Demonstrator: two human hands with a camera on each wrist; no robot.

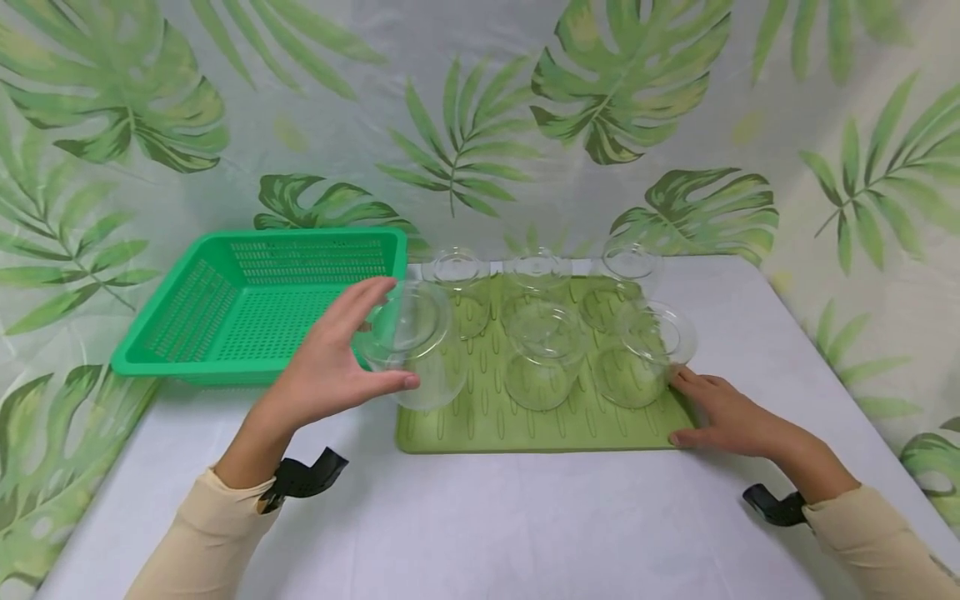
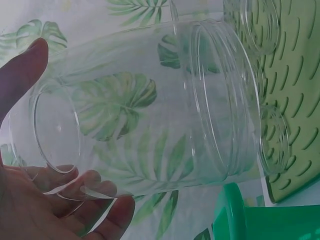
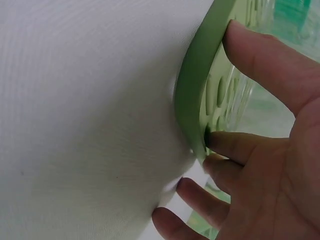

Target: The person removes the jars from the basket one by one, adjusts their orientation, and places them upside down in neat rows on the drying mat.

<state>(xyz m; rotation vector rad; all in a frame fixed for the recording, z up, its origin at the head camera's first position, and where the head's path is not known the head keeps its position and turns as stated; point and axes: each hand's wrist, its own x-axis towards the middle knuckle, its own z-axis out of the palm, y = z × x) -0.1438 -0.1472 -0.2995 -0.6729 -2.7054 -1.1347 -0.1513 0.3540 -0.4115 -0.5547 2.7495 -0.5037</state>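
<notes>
My left hand (image 1: 322,367) curves around a clear jar (image 1: 438,385) over the front left of a green ribbed mat (image 1: 480,429), thumb on the near side and fingers on the far side. In the left wrist view some fingers show through the jar's clear wall. Whether its base touches the mat I cannot tell. At the mat's right front corner, my right hand (image 1: 731,417) touches the edge with thumb and fingertips, beside another clear jar (image 1: 630,387). In the right wrist view two fingers (image 3: 205,202) lie past the mat's edge.
Several more clear jars, among them a middle front one (image 1: 542,390), stand in two rows on the mat. A green perforated basket (image 1: 225,368) sits left of it. White cloth (image 1: 540,517) covers the table, and a leaf-patterned sheet (image 1: 330,108) hangs behind.
</notes>
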